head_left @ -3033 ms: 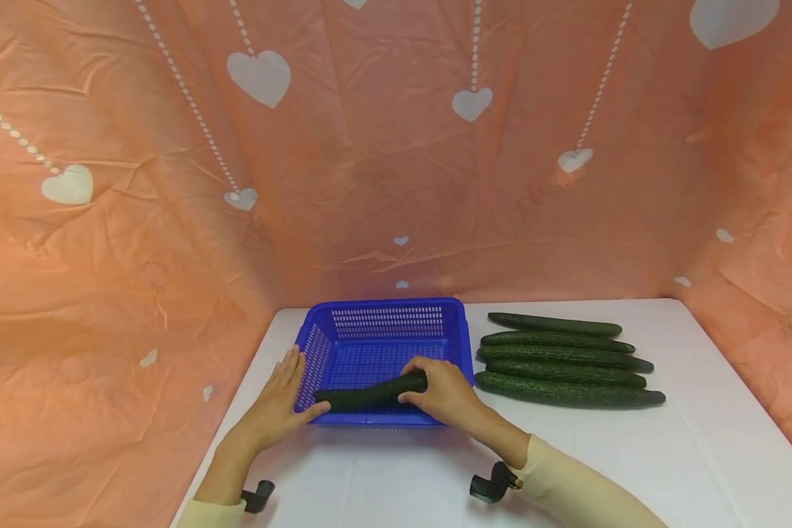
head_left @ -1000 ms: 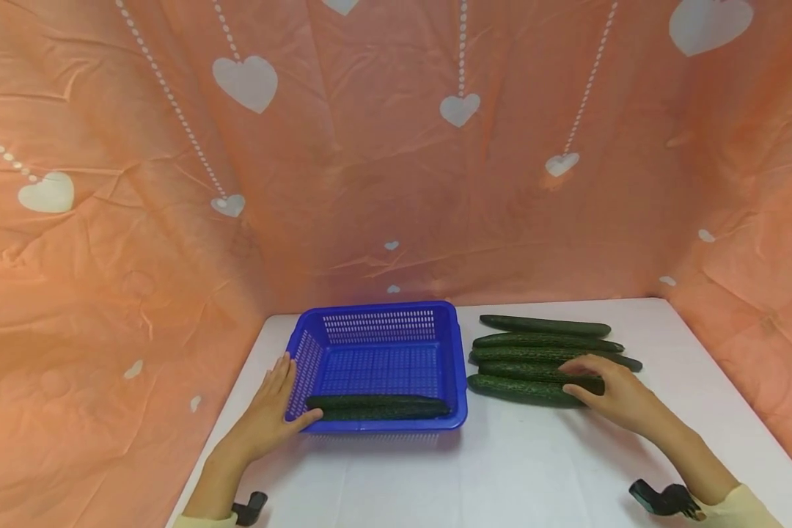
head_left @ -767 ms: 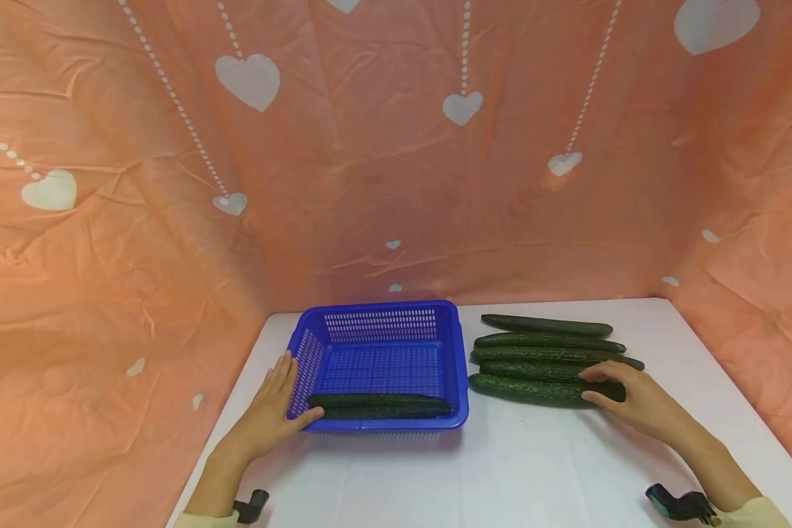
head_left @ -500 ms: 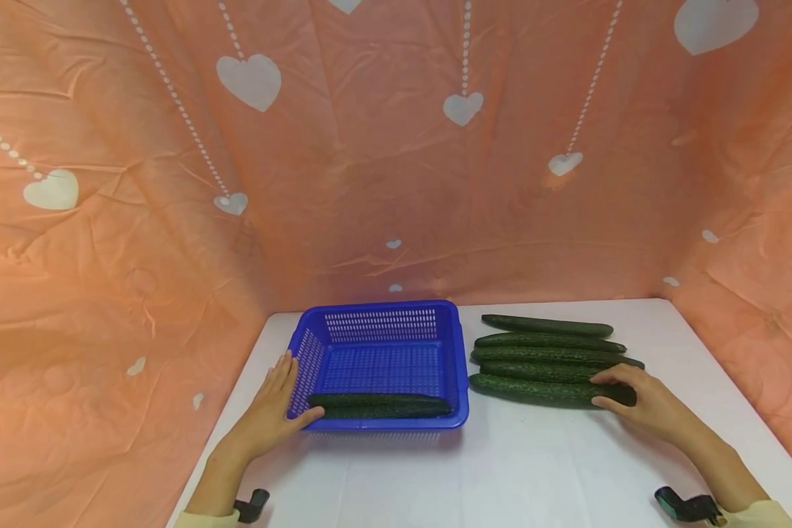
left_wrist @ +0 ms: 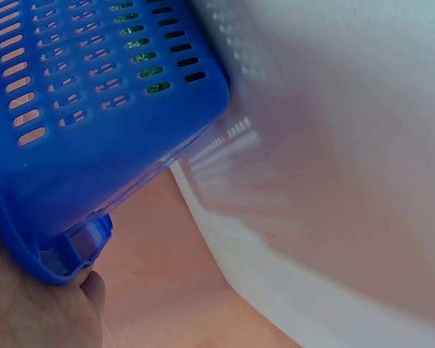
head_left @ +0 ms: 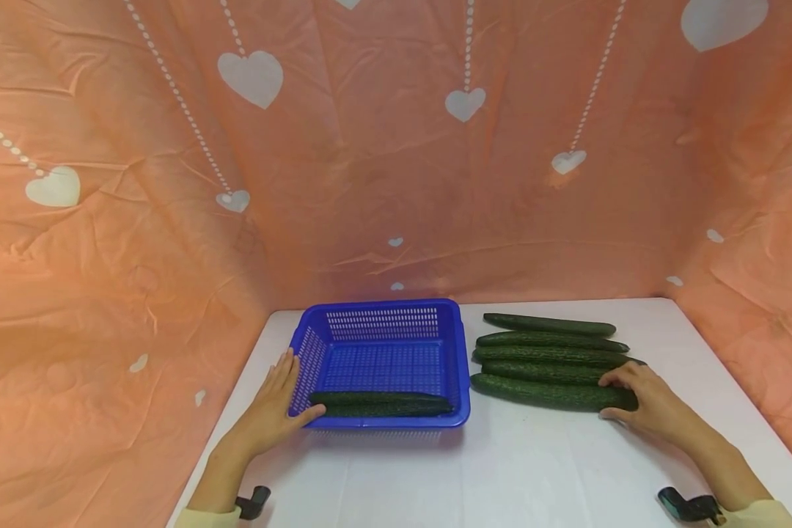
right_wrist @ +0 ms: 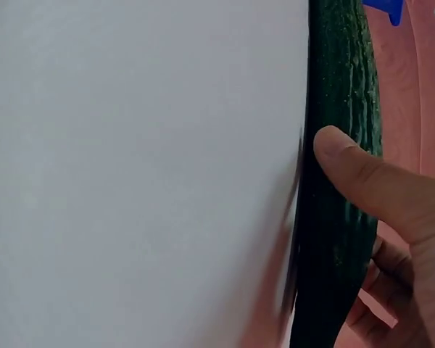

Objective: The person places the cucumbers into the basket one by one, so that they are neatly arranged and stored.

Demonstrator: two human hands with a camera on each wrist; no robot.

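Nearest the camera, the left hand rests against the near left corner of the blue basket, its fingers straight and laid flat along the perforated side wall while the thumb touches the front rim; it grips nothing. The left wrist view shows the basket's corner pressed against the palm.

On the other side, the right hand lies over the right end of the nearest cucumber of the row on the white counter. Its fingers curl over the top of that cucumber and the thumb presses its near side, as the right wrist view shows, with the thumb set against the dark, bumpy skin.

Inside the basket, one cucumber lies lengthwise along the front wall.

Beyond the gripped cucumber, four more cucumbers lie side by side on the counter, roughly parallel, just right of the basket.

Behind everything hangs an orange cloth backdrop printed with white hearts.
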